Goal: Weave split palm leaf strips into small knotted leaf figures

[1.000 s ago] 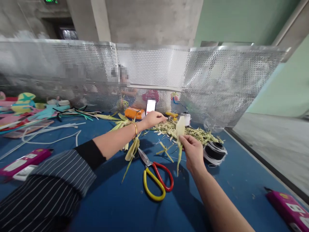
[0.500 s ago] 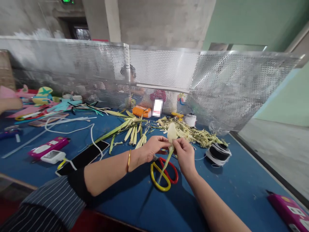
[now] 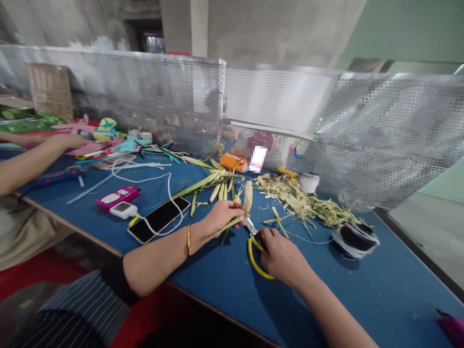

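Note:
My left hand (image 3: 219, 218) is closed on a pale yellow leaf strip (image 3: 247, 199) whose broad tip stands up above the fingers. Just to its right, my right hand (image 3: 282, 255) lies over the scissors (image 3: 254, 245) with red and yellow handles, its fingers curled round the handles. The short blades point up toward the leaf. Both hands rest low on the blue table (image 3: 362, 285).
A heap of leaf trimmings (image 3: 308, 203) and loose green leaves (image 3: 213, 181) lie behind my hands. A black spool (image 3: 355, 238) sits right. A phone (image 3: 159, 225) with a white cable and a pink device (image 3: 118, 197) lie left. Another person's arm (image 3: 32, 159) reaches in at far left. A perforated metal screen (image 3: 362, 130) backs the table.
My right hand let go of the leaf and dropped onto the scissors. My left hand now holds the leaf alone. The view swung left, showing another person's arm.

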Tool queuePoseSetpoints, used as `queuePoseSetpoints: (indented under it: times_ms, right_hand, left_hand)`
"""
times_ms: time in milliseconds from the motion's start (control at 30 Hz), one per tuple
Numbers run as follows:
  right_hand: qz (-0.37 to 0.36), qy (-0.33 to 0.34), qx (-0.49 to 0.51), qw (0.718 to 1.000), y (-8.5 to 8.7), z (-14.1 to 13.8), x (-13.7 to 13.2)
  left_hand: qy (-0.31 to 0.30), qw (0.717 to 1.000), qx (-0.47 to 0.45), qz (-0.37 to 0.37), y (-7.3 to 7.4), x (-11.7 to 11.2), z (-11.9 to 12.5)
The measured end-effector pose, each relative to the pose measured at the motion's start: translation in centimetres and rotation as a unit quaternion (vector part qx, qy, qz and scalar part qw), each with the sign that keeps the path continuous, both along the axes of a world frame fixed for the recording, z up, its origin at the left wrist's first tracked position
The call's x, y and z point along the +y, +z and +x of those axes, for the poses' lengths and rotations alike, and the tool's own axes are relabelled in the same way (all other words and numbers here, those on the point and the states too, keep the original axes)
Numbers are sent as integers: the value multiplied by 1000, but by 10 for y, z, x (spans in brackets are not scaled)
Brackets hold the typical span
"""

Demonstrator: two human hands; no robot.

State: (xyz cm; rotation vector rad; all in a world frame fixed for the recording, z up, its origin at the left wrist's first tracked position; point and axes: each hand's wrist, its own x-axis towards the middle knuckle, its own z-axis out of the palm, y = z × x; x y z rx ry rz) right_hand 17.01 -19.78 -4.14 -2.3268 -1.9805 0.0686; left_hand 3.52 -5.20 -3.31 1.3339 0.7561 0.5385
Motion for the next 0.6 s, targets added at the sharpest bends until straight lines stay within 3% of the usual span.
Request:
queuePoseSetpoints:
  times_ms: [167, 267, 333, 467, 533, 600]
  right_hand:
    - [-49, -31, -15, 998, 1, -3, -2]
    - [-73, -71, 57, 993, -6, 13, -13]
    - [-51, -79, 147, 985, -11, 27, -26]
    - [45, -73, 382, 920, -17, 45, -52]
    - [60, -103, 437, 892, -16, 46, -61]
    - [58, -124, 445, 885, -14, 44, -66]
  left_hand:
    - [22, 1000, 5, -18, 3, 2, -4]
    - [34, 999, 6, -9, 6, 4, -4]
    - [35, 999, 15, 1, 8, 5, -3]
    - [32, 999, 38, 14, 12, 3, -3]
    - [40, 998, 41, 17, 12, 1, -2]
    - [52, 998, 37, 19, 10, 0, -1]
